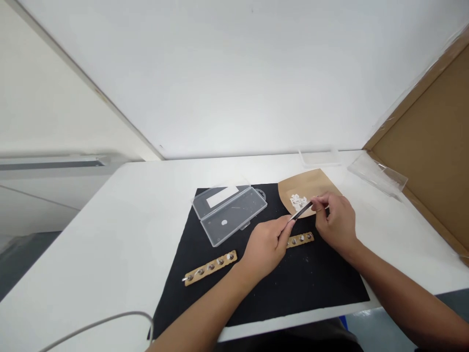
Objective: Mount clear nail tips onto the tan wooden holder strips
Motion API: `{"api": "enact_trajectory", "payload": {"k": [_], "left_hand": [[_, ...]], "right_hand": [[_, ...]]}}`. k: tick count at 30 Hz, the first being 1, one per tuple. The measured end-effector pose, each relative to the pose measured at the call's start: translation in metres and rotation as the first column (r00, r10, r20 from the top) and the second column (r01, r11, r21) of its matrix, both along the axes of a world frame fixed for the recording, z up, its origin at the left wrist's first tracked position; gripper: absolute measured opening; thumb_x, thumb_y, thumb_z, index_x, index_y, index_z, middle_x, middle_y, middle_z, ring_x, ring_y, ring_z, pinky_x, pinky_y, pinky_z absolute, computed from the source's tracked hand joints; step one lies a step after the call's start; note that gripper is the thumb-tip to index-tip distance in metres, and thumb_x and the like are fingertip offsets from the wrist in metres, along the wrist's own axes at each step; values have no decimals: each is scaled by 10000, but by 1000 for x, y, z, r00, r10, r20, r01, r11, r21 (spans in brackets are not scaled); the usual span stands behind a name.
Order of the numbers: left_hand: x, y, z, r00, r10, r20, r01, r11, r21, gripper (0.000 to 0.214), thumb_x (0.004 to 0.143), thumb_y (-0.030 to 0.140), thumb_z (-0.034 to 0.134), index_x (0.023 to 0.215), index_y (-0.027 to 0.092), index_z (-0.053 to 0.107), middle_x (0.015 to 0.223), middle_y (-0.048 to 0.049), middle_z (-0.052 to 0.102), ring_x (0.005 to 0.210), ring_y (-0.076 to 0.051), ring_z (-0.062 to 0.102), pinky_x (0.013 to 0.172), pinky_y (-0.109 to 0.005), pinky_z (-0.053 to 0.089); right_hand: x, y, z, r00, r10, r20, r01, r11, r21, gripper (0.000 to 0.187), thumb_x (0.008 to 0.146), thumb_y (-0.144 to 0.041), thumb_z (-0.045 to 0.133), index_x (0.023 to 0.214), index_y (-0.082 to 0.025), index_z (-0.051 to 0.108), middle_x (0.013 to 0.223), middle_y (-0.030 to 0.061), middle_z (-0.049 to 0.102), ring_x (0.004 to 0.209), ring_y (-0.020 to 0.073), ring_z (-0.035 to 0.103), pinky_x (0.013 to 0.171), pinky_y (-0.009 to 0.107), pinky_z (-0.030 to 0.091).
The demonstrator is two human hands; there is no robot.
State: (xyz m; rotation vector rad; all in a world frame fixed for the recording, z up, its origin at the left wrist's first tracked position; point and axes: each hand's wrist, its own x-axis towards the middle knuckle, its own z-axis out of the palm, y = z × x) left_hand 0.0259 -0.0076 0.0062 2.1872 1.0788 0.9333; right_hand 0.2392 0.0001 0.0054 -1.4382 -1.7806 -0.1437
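Above the black mat (271,298), my left hand (266,244) is closed in a pinch on the lower end of a slim dark strip with a pale edge (302,210). The fingers of my right hand (335,217) pinch its upper end. Beyond the strip, small white pieces (298,202) lie heaped on a brown paper sheet (311,183). Under my hands is a tan bar with round metal studs (306,238), its left part hidden by my left hand. A second studded bar (210,268) lies to the left, with white bits on it.
An open clear plastic case (234,220) with a white label and one white round piece rests at the mat's back left. Clear plastic trays (377,173) stand at the back right, near a cardboard panel (428,132). A cable (106,319) crosses the front left.
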Motion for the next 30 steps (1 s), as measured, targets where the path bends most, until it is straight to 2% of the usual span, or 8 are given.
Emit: {"api": "enact_trajectory", "payload": {"k": [3, 5, 9, 13, 20, 26, 30], "left_hand": [[0, -1, 0, 999, 4, -39, -3, 1000, 20, 333, 1131, 288, 471, 1026, 171, 765, 838, -50, 781, 731, -192, 741, 698, -270, 513], [0, 0, 1, 1000, 27, -12, -26, 999, 21, 314, 1126, 286, 485, 1056, 181, 773, 877, -53, 799, 777, -198, 765, 724, -268, 534], [-1, 1, 6, 989, 101, 108, -102, 995, 0, 286, 1113, 280, 510, 1136, 210, 786, 1007, -49, 834, 911, -206, 805, 798, -261, 573], [1, 0, 8, 984, 106, 147, -103, 994, -26, 292, 1106, 284, 518, 1132, 201, 797, 977, -47, 834, 902, -208, 809, 794, -259, 586], [-2, -1, 9, 985, 109, 136, -106, 994, -24, 291, 1102, 285, 527, 1139, 204, 804, 907, -42, 822, 858, -205, 801, 770, -259, 590], [0, -2, 4, 988, 78, 131, -79, 997, 3, 308, 1111, 290, 516, 1206, 194, 792, 952, -54, 837, 809, -196, 789, 769, -275, 598], [1, -3, 3, 991, 81, 109, -84, 996, 15, 319, 1120, 296, 506, 1216, 181, 788, 935, -58, 835, 786, -189, 778, 782, -274, 596]], "right_hand": [[-4, -1, 2, 992, 124, 35, -124, 992, -7, 181, 1061, -251, 600, 884, -248, 564, 822, 14, 760, 715, 215, 684, 732, 382, 445], [-6, -2, 4, 985, 167, 38, -167, 986, 12, 158, 1058, -224, 600, 907, -247, 559, 845, 13, 764, 740, 207, 694, 745, 379, 446], [-4, 0, 4, 992, 123, 27, -124, 990, 62, 172, 1041, -209, 618, 891, -249, 545, 807, -1, 748, 685, 194, 667, 733, 380, 434], [1, 5, 2, 995, 98, -8, -98, 995, 35, 183, 1038, -219, 614, 871, -252, 546, 762, -17, 732, 658, 195, 654, 735, 387, 441], [4, -1, 6, 976, 108, -191, -120, 991, -53, 198, 1065, -324, 613, 880, -258, 600, 828, 2, 753, 778, 204, 708, 752, 374, 509], [2, 1, 7, 988, 64, -138, -71, 996, -46, 207, 1071, -355, 595, 887, -261, 604, 829, 27, 761, 757, 226, 702, 749, 397, 504], [-5, 0, 4, 992, 102, -76, -104, 994, -25, 182, 1071, -301, 581, 893, -265, 574, 798, 17, 753, 738, 225, 694, 752, 395, 484]]}}
